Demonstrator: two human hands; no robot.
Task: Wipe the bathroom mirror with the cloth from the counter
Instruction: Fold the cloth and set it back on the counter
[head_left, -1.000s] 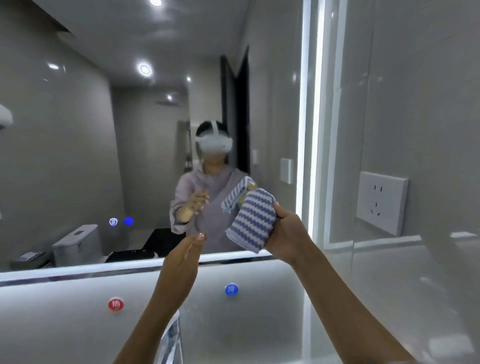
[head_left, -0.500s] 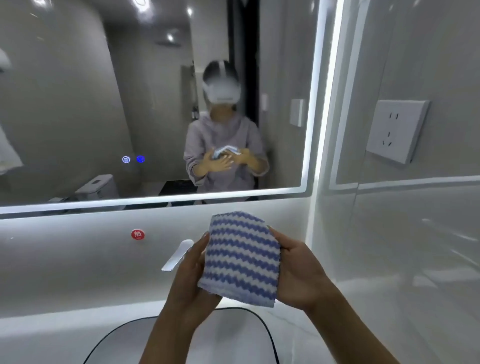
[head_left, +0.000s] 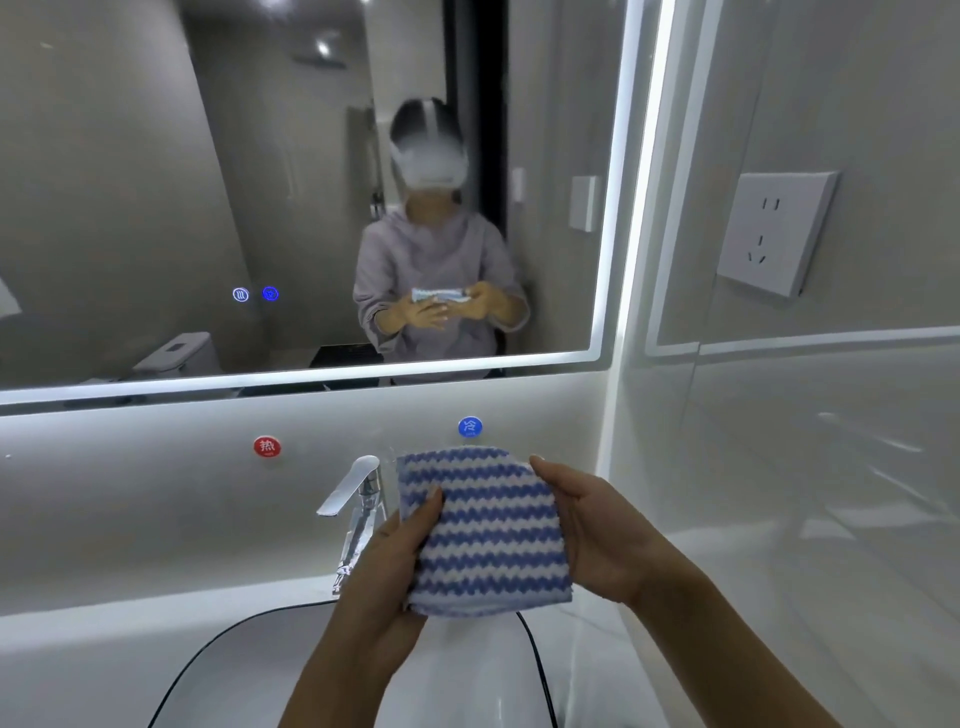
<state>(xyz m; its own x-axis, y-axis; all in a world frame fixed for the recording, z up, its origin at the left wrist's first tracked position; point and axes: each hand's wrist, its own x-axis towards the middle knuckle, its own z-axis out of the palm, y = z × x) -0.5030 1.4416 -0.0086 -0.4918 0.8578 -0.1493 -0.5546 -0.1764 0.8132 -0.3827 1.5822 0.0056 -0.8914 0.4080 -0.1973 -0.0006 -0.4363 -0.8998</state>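
A grey-tiled bathroom, lit mirror (head_left: 156, 182) above a white counter (head_left: 78, 639). Over the sink (head_left: 249, 675), left hand (head_left: 387, 561) and right hand (head_left: 597, 535) fingers grip a folded blue-and-white striped cloth (head_left: 488, 535). Wall discs read 热 (head_left: 267, 446) and 冷 (head_left: 469, 426); a faucet (head_left: 358, 499) stands just left.

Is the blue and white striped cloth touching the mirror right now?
No, the blue and white striped cloth is held by left hand and right hand over the sink, below the mirror.

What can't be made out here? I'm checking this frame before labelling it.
- Mirror: top and left cut off by the head view's edge; smudges not discernible.
- Faucet base: hidden behind left hand.
- Cloth underside: covered by both hands, right hand.
- Sink: cut off below.
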